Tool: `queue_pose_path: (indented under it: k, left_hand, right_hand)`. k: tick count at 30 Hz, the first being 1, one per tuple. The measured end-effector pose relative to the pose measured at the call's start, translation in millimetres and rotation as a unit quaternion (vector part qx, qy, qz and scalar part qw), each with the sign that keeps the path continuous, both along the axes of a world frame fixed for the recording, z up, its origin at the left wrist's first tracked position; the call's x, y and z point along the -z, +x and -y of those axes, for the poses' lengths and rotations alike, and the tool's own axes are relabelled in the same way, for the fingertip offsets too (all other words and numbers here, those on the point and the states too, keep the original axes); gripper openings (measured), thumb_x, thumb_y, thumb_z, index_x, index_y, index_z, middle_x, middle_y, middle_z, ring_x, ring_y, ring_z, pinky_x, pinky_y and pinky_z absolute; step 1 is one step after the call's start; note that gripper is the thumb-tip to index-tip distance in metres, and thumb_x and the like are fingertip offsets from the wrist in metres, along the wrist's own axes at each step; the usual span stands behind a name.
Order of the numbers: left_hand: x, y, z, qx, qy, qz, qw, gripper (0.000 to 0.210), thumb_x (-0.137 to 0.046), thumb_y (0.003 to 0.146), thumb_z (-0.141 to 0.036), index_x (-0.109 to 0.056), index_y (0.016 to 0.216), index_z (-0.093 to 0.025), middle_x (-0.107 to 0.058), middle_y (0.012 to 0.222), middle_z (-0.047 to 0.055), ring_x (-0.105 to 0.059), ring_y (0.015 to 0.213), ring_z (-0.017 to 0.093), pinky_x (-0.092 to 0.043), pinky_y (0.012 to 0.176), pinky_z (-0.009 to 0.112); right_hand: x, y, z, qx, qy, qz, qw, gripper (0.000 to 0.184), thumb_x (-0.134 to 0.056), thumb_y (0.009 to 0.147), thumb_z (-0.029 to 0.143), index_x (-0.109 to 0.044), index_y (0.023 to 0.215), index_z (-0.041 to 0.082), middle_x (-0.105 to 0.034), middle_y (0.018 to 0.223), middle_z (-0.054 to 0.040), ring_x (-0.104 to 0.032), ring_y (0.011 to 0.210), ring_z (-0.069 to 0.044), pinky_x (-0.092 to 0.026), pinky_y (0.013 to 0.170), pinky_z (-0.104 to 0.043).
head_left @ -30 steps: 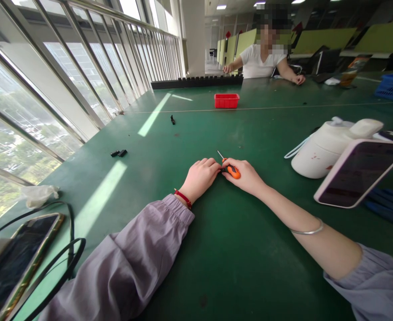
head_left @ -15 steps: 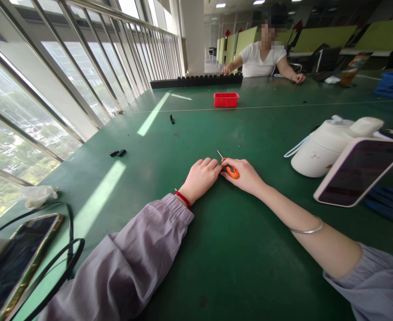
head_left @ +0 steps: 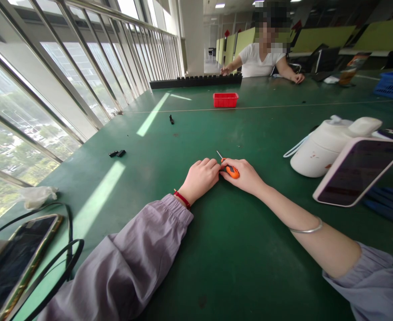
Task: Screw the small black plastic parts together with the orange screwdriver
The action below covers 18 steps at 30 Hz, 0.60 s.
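Note:
Over the middle of the green table (head_left: 189, 133), my right hand (head_left: 245, 174) is closed around the orange and dark grey handle of a small screwdriver (head_left: 231, 172). Its thin metal shaft points up and away to the left. Beside it my left hand (head_left: 202, 176) is closed, knuckles up, with its fingertips touching or nearly touching the right hand's fingers. Whatever the left fingers pinch is hidden beneath them. Further left on the table lie small black parts (head_left: 117, 153), and another black piece (head_left: 171, 119) sits beyond my hands.
A red bin (head_left: 225, 100) and a long black rack (head_left: 196, 80) stand at the back, near a seated person (head_left: 263, 60). On the right, a phone (head_left: 360, 171) leans by a white bottle (head_left: 316, 147). Another phone (head_left: 25, 254) and a black cable (head_left: 72, 258) lie at left.
Both hands and the screwdriver keep practically the same pose. The whole view has shifted very slightly; nothing on the table has visibly moved.

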State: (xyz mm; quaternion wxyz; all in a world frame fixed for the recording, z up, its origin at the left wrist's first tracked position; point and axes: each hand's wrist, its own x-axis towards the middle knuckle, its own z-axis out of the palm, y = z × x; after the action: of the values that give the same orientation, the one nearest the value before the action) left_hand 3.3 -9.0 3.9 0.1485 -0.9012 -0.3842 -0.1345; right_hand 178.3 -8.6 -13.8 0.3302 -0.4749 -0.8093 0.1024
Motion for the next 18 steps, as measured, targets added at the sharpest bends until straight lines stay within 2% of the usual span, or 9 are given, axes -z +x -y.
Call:
queue_pose_path:
  k: [8,18]
  left_hand:
    - [1.6,-1.1,-1.9,-0.003,-0.027,0.033,0.999,0.019,-0.042,0.092,-0.02,-0.061,0.092,-0.016,-0.062,0.093,0.005,-0.054,0.086,0.018,-0.041,0.074,0.03]
    - [3.6,-4.2,-3.1,0.007,0.03,0.081,0.996,0.023,-0.041,0.095,-0.026,-0.063,0.09,-0.019,-0.064,0.09,0.004,-0.053,0.084,0.017,-0.038,0.071,0.031]
  right_hand:
    - [-1.2,0.0,1.0,-0.001,0.001,-0.007,1.0,0.008,-0.057,0.079,0.03,-0.059,0.083,0.023,-0.069,0.091,-0.0039,-0.062,0.078,-0.021,-0.043,0.077,-0.034]
    - [-4.6,-0.8,3.8,0.019,-0.002,-0.033,0.999,0.013,-0.056,0.081,0.036,-0.06,0.081,0.024,-0.067,0.078,0.0001,-0.058,0.065,-0.016,-0.041,0.064,-0.027]
